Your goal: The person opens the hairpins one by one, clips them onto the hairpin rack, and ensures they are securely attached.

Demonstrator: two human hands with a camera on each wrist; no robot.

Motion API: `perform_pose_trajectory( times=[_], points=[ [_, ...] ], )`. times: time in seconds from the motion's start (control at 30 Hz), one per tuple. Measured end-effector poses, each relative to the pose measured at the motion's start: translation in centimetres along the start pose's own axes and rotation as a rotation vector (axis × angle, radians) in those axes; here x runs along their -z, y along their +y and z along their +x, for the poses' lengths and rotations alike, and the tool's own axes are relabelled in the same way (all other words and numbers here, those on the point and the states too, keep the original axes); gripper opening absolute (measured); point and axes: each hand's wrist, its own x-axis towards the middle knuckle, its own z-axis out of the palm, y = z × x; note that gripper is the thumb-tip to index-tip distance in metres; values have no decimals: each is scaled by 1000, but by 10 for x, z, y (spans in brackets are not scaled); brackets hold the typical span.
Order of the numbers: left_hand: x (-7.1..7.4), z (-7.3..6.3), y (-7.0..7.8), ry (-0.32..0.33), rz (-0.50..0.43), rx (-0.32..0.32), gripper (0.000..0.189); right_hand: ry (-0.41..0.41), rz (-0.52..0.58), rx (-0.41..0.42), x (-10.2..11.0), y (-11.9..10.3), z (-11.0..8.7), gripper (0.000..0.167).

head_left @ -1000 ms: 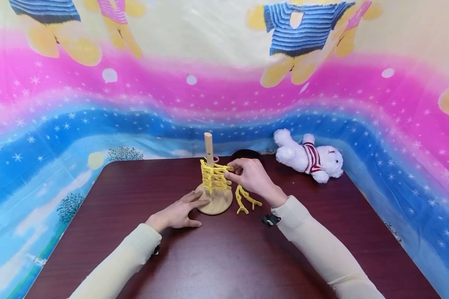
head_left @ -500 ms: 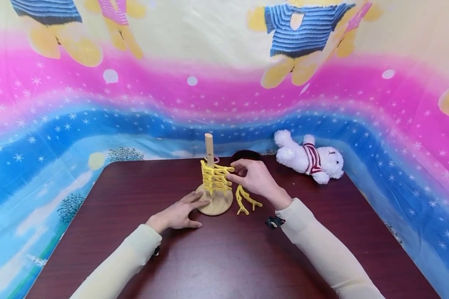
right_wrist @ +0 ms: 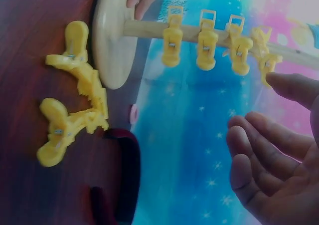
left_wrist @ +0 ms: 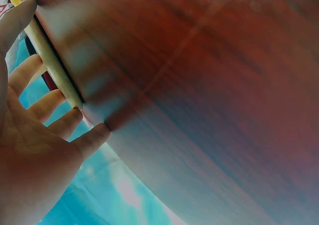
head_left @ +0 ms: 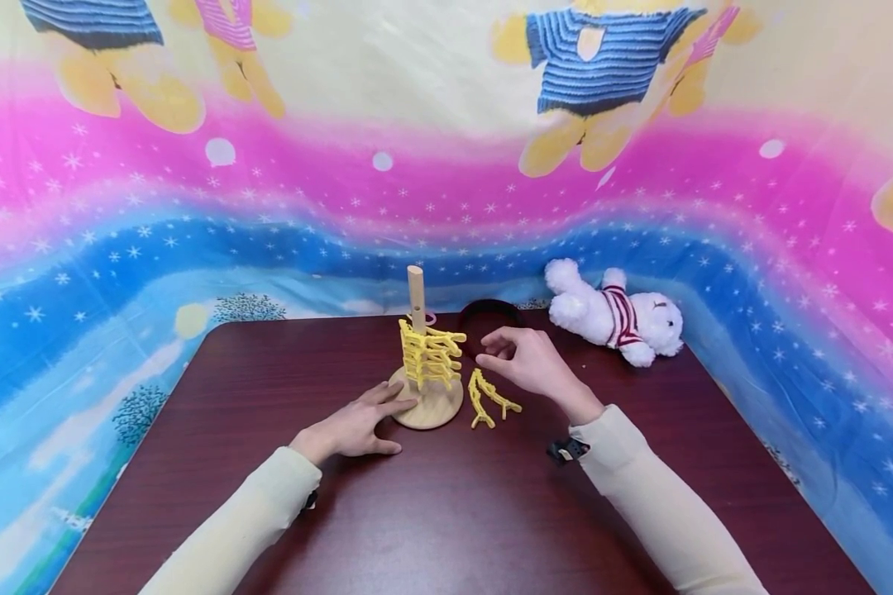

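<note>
An upright wooden post on a round wooden base carries a stack of yellow plastic clip pieces. My left hand lies spread at the base's left side, its fingertips on the rim; in the left wrist view its fingers are extended along the base edge. To the right of the stack, my right hand is raised with nothing between thumb and fingers. One loose jointed yellow piece with clips at both ends lies on the table below that hand, near the base.
Behind the right hand is a dark curved band, with a small pink ring behind the post. A white teddy bear lies at the back right of the dark wood table. A printed cloth hangs around the table.
My right hand has let go of the top yellow piece on the post and moved right and slightly toward me. The left hand has stayed on the base.
</note>
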Motion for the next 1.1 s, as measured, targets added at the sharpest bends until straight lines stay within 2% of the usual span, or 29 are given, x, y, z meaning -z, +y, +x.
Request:
perform_pose_trajectory(
  times=[0.37,0.87,1.1],
  points=[
    [1,0,0,-2,-4,3,77,-76,29,-75,-3,28,-14,27],
    [-4,1,-2,17,4,-9,76,-146,29,-101,-19,60,-28,28],
    [-4,1,-2,18,8,-13,77,-177,31,-146,-28,68,-34,27]
  ],
)
